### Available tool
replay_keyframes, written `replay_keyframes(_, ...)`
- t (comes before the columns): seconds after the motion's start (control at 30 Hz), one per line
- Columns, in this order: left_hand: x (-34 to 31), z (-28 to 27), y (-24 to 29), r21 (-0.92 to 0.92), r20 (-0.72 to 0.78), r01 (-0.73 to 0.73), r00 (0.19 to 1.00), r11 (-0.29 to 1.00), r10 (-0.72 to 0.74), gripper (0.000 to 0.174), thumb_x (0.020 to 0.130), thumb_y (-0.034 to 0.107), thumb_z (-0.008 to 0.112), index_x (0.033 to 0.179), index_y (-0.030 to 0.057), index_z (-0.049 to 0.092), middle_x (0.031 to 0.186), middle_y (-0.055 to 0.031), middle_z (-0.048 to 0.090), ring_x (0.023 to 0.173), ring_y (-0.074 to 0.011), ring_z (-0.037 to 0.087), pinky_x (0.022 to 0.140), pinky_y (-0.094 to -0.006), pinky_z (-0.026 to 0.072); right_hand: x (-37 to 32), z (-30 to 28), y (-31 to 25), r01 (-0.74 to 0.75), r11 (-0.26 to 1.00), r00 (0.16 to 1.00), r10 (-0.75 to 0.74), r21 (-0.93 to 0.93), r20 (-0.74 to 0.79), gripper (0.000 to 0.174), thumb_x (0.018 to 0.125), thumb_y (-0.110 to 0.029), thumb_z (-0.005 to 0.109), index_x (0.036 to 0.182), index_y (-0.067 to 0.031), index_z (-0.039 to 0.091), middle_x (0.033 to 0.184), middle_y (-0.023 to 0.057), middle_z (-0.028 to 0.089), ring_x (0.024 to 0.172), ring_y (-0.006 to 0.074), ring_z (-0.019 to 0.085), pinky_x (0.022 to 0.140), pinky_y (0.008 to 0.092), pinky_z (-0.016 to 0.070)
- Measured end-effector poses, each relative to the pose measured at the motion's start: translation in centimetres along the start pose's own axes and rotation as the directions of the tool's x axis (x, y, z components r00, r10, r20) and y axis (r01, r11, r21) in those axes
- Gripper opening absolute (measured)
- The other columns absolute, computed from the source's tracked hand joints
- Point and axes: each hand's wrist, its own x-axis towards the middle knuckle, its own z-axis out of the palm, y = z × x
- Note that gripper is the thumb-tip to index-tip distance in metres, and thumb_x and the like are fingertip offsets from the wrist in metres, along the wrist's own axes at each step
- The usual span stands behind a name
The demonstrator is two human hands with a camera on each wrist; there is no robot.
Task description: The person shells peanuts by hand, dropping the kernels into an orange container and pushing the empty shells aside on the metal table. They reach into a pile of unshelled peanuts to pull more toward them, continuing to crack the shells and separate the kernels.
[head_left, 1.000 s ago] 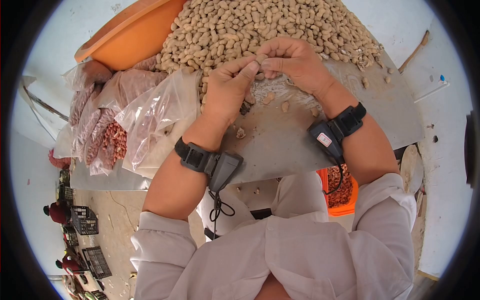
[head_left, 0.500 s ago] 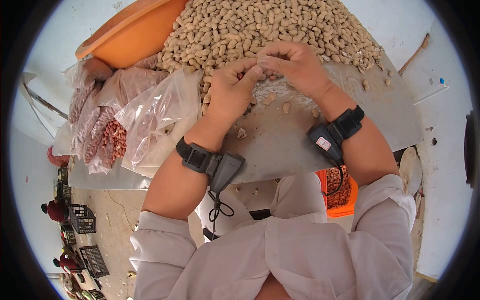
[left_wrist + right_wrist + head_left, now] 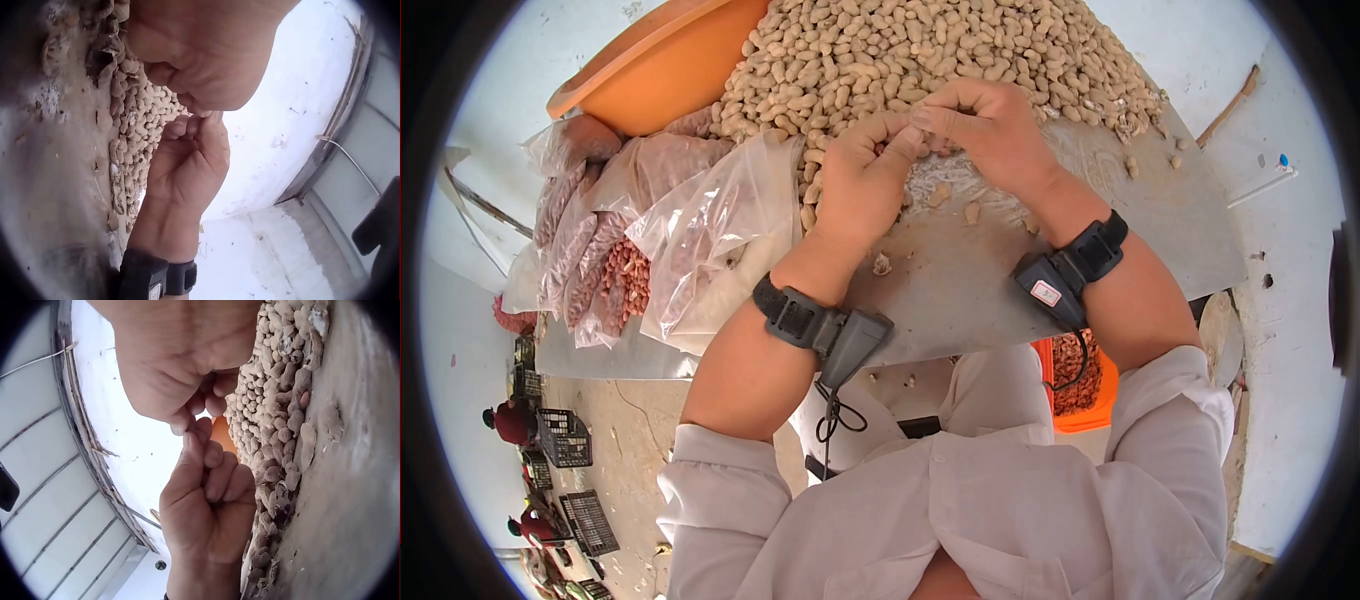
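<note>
Just in front of a large heap of unshelled peanuts [image 3: 920,50], both hands meet at the fingertips. Thumb and index finger of the left hand [image 3: 860,190] pinch against those of the right hand [image 3: 1000,140], with a peanut largely hidden between them. In the right wrist view the left hand [image 3: 209,512] has its other fingers curled into the palm. A bit of red shows inside that curl in the head view. The left wrist view has the right hand [image 3: 184,162] bent toward the same meeting point. Loose shell pieces [image 3: 941,194] lie on the metal tabletop [image 3: 960,290] below the hands.
Clear plastic bags [image 3: 730,215] with red peanut kernels [image 3: 626,280] lie at the left. An orange basin [image 3: 650,75] leans behind them. Below the table's front edge stands an orange tub [image 3: 1090,418] of reddish bits. Black crates [image 3: 565,437] are on the floor far left.
A second ago the tan peanut showed between the fingertips; now the fingers cover most of it. The right thumb has shifted slightly left over the left thumb tip. Both arms stay almost in place.
</note>
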Motion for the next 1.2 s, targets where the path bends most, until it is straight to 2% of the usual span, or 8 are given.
replay_keyframes(0.1,0.2,0.4,-0.5,-0.161,-0.020,-0.048,0.999,0.986,0.045,0.019,0.090,0.012,0.052,0.092,-0.0028,0.064,0.069,-0.0004,0.058,0.055,-0.0047,0.045,0.048,-0.0206,0.0367,-0.2,0.7,-0.3,-0.068,0.986,0.997,0.074,0.151,-0.035,0.017,0.079,-0.013,0.066,0.079,0.0037,0.065,0.069,0.0049,0.062,0.059,0.0081,0.055,0.054,0.0214,0.0460)
replay_keyframes(0.2,0.2,0.1,-0.6,-0.353,0.032,0.140,0.990,0.925,-0.137,0.017,0.091,0.010,0.050,0.096,-0.0026,0.060,0.079,-0.0025,0.058,0.058,-0.0034,0.042,0.050,-0.0163,0.0320,-0.2,1.5,-0.1,-0.083,0.971,0.991,0.105,0.226,-0.086,0.017,0.080,-0.012,0.066,0.079,0.0051,0.065,0.070,0.0051,0.062,0.060,0.0080,0.056,0.055,0.0210,0.0476)
replay_keyframes(0.23,0.3,0.2,-0.7,-0.405,0.029,0.145,0.989,0.903,-0.146,0.017,0.091,0.010,0.050,0.097,-0.0026,0.060,0.079,-0.0027,0.058,0.057,-0.0032,0.041,0.049,-0.0162,0.0310,-0.2,1.7,0.0,-0.085,0.967,0.988,0.113,0.240,-0.103,0.017,0.080,-0.012,0.066,0.079,0.0055,0.065,0.070,0.0053,0.063,0.061,0.0081,0.057,0.056,0.0210,0.0482)
replay_keyframes(0.3,0.3,0.4,-0.9,-0.504,0.024,0.155,0.986,0.850,-0.165,0.017,0.091,0.010,0.050,0.097,-0.0027,0.060,0.080,-0.0032,0.059,0.055,-0.0027,0.039,0.048,-0.0160,0.0291,-0.3,1.9,-0.1,-0.077,0.978,0.986,0.103,0.193,-0.130,0.017,0.080,-0.011,0.065,0.079,0.0056,0.064,0.070,0.0063,0.064,0.062,0.0086,0.058,0.056,0.0217,0.0487)
replay_keyframes(0.4,0.4,0.6,-0.4,-0.595,0.017,0.183,0.976,0.783,-0.215,0.017,0.090,0.009,0.051,0.092,-0.0034,0.063,0.071,-0.0019,0.057,0.050,-0.0035,0.037,0.044,-0.0184,0.0282,-0.2,2.0,0.5,-0.027,0.990,0.988,0.048,0.140,-0.148,0.017,0.080,-0.011,0.065,0.080,0.0059,0.064,0.070,0.0077,0.065,0.062,0.0094,0.060,0.056,0.0226,0.0493)
replay_keyframes(0.5,0.3,0.6,-0.4,-0.629,0.034,0.228,0.963,0.743,-0.267,0.016,0.091,0.009,0.051,0.090,-0.0020,0.062,0.073,-0.0019,0.057,0.052,-0.0034,0.037,0.046,-0.0180,0.0284,-0.1,2.2,0.9,0.000,0.995,0.988,0.016,0.102,-0.155,0.017,0.080,-0.011,0.064,0.081,0.0059,0.064,0.070,0.0083,0.065,0.062,0.0100,0.060,0.057,0.0231,0.0495)
replay_keyframes(1.03,0.3,0.5,-0.8,-0.754,0.084,0.245,0.956,0.610,-0.280,0.015,0.093,0.012,0.048,0.085,0.0019,0.057,0.072,-0.0027,0.054,0.048,-0.0044,0.032,0.045,-0.0185,0.0261,-0.5,2.4,1.2,0.034,0.997,0.983,-0.021,0.068,-0.181,0.017,0.079,-0.013,0.065,0.082,0.0040,0.064,0.070,0.0078,0.065,0.064,0.0099,0.060,0.059,0.0232,0.0482)
replay_keyframes(1.2,0.3,0.2,-0.8,-0.749,0.095,0.259,0.953,0.610,-0.287,0.014,0.093,0.014,0.048,0.082,0.0062,0.053,0.067,0.0011,0.049,0.048,-0.0050,0.031,0.046,-0.0186,0.0270,-0.5,2.4,1.2,0.023,0.981,0.988,0.007,0.194,-0.152,0.016,0.080,-0.011,0.064,0.084,0.0046,0.064,0.073,0.0062,0.064,0.065,0.0088,0.058,0.060,0.0222,0.0474)
